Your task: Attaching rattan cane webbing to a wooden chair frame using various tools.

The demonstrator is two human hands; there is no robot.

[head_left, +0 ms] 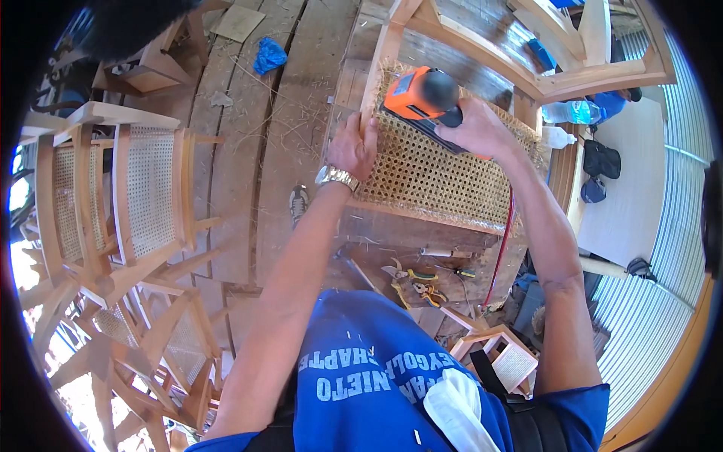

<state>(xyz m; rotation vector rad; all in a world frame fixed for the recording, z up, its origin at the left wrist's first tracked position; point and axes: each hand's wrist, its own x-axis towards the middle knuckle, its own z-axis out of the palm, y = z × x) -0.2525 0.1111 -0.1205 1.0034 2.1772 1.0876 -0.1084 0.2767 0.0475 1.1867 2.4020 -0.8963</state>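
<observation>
My right hand [478,128] grips an orange and black pneumatic stapler [407,96], held low over the far left corner of a woven cane panel [444,172]. The panel lies across a wooden chair frame [520,66], with frayed cane ends along its edges. On the panel's left side, my left hand [352,149] is closed around the frame's wooden rail, thumb near the cane. From the near right of the panel a red air hose [506,245] runs down. Whether the stapler's nose touches the cane is hidden.
Near me on the bench lie pliers [403,273], a second pair [429,292] and a white-handled tool [446,253]. Bottles [568,112] stand at the right. Several cane chairs [151,188] crowd the left. A blue crumpled bag [269,56] rests on the plank floor [290,113].
</observation>
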